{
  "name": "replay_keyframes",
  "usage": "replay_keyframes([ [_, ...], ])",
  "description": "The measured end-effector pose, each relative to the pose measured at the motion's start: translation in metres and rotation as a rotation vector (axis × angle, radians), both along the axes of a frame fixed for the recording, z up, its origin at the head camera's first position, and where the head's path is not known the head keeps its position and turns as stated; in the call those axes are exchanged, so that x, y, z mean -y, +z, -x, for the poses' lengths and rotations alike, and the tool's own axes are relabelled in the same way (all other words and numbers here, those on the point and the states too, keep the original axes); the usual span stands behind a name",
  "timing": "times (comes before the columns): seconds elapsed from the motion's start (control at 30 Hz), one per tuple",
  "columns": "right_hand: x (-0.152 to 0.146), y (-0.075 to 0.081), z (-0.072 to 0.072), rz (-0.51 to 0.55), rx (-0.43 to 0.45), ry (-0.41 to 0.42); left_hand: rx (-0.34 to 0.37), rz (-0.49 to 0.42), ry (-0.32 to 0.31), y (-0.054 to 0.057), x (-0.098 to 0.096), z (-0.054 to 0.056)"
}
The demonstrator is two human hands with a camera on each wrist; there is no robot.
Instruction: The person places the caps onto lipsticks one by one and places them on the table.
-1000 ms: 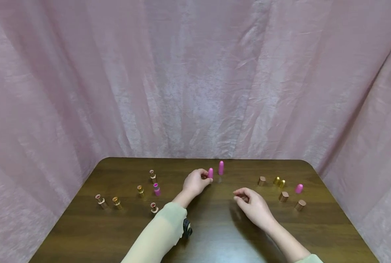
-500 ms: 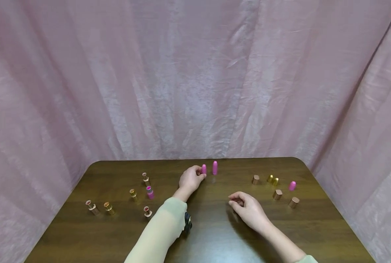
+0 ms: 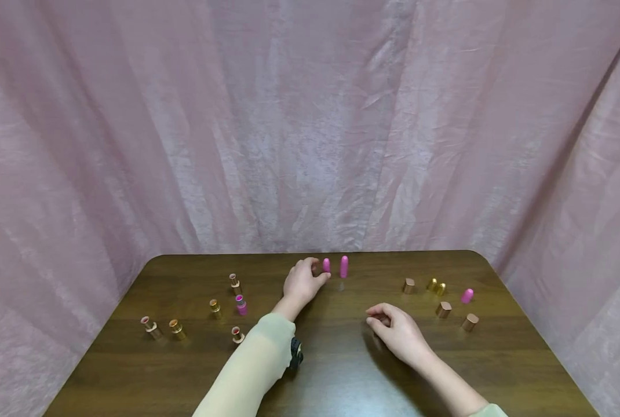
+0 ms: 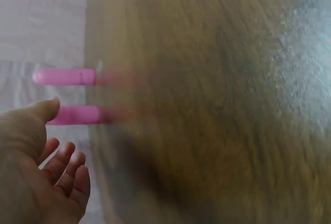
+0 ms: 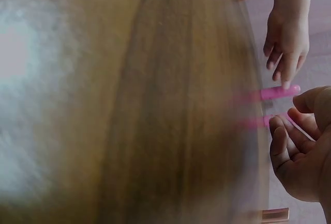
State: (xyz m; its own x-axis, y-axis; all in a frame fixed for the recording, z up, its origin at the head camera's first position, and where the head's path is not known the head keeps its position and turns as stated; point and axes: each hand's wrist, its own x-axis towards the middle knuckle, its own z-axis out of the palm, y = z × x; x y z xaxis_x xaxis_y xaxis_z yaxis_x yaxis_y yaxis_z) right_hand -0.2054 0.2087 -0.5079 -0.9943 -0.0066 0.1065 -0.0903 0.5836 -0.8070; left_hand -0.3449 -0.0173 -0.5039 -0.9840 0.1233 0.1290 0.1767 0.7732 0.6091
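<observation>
Two closed pink lipsticks stand upright side by side near the back edge, the nearer one (image 3: 327, 266) beside my left hand and the other (image 3: 344, 267) just to its right. My left hand (image 3: 302, 282) has thumb and fingers spread apart around the nearer lipstick. In the left wrist view the thumb of the left hand (image 4: 31, 157) overlaps that lipstick (image 4: 77, 115), while the fingers hang loosely below; I cannot tell whether the thumb touches it. Over the table's middle my right hand (image 3: 398, 333) hovers with loosely bent fingers and holds nothing.
On the left stand several uncapped lipstick tubes, among them a pink one (image 3: 241, 304), a gold one (image 3: 177, 329) and a rose-gold one (image 3: 150, 327). To the right are loose caps: pink (image 3: 467, 296), gold (image 3: 441, 289) and rose-gold (image 3: 444, 309). A pink curtain (image 3: 310, 127) hangs behind the table.
My left hand's fingers have parted from the pink lipstick they held, and it stands beside the other pink one. The head view has shifted slightly. My right hand stays about where it was.
</observation>
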Motion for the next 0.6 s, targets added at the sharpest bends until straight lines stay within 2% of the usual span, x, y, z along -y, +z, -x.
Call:
replay_keyframes([
  [0.13, -0.005, 0.005, 0.003, -0.045, -0.005, -0.004, -0.053, 0.030, 0.001, 0.013, 0.002, -0.006],
  [0.3, -0.016, 0.013, 0.006, -0.064, -0.013, 0.001, -0.083, 0.129, -0.020, 0.031, 0.006, -0.017],
  [0.43, -0.028, 0.019, 0.008, -0.102, -0.053, -0.012, -0.101, 0.204, -0.085, 0.046, 0.012, -0.031],
  [0.6, -0.045, 0.028, 0.012, -0.173, -0.118, -0.036, -0.187, 0.268, -0.194, 0.058, 0.018, -0.056],
])
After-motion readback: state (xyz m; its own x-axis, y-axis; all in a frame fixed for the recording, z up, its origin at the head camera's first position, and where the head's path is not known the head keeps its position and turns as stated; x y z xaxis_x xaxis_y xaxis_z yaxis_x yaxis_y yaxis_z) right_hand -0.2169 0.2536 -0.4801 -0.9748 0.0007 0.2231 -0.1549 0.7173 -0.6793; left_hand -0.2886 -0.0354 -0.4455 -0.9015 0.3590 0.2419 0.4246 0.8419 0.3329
